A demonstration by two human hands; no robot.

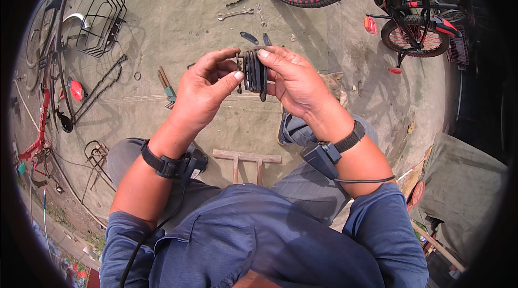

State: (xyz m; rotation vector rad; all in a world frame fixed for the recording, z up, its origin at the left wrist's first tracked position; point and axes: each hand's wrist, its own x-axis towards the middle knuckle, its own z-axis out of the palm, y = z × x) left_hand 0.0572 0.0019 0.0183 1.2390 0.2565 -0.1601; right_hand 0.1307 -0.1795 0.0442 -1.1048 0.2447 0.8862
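In front of me, above the ground, my right hand (294, 77) grips a black ribbed part (257, 75) that looks like a bicycle pedal. Its thumb lies over the part's top edge, and the other fingers are partly hidden behind. My left hand (208, 83) pinches a thin dark metal piece (239, 75) between thumb and fingers, close against the left side of the ribbed part. Whether the two pieces are joined I cannot tell. Beyond the hands, two dark oval pieces (249, 38) lie on the ground.
Farther off lie wrenches (236, 14); a tool with a teal handle (169, 93) is by my left wrist. A wire basket (101, 26), a chain (100, 85) and a bicycle frame (43, 110) occupy the left. Black-and-red bicycle (410, 23) stands far right. A wooden stool (247, 157) is between my legs.
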